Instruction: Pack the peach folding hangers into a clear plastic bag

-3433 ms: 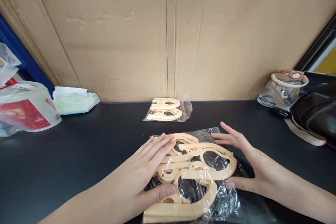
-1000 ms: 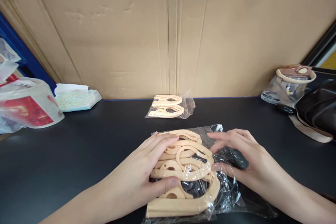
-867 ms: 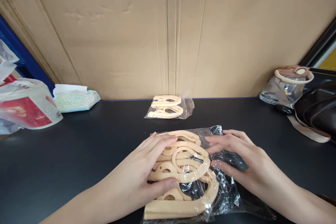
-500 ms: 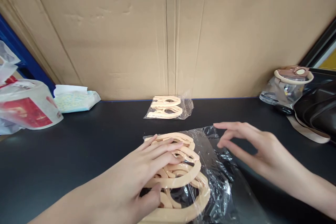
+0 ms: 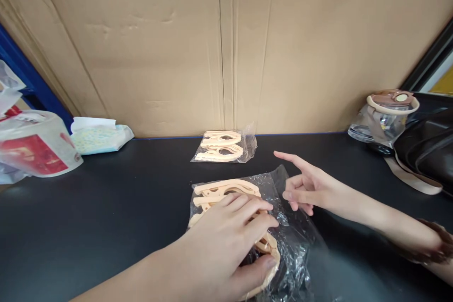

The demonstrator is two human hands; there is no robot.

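Note:
A clear plastic bag (image 5: pixel 295 250) with several peach plastic pieces (image 5: pixel 219 188) in it lies on the black table (image 5: pixel 88 217) in front of me. My left hand (image 5: pixel 230 236) lies over the pile, fingers across the top and thumb curled round its near right edge. My right hand (image 5: pixel 306 184) is at the bag's loose right flap, index finger stretched out and the other fingers curled at the film's edge. A second, smaller bag of the same peach pieces (image 5: pixel 221 146) rests farther back by the cardboard wall (image 5: pixel 177 56).
A wrapped roll with a red label (image 5: pixel 35 144) and a tissue pack (image 5: pixel 101 133) sit at the far left. A clear bottle with a tan lid (image 5: pixel 385 118) and a black bag with a strap (image 5: pixel 424 151) sit at the right.
The peach pieces have been pushed left into a tighter pile. My left hand slid over the top of them. My right hand lifted off the film, then came back to the flap's edge.

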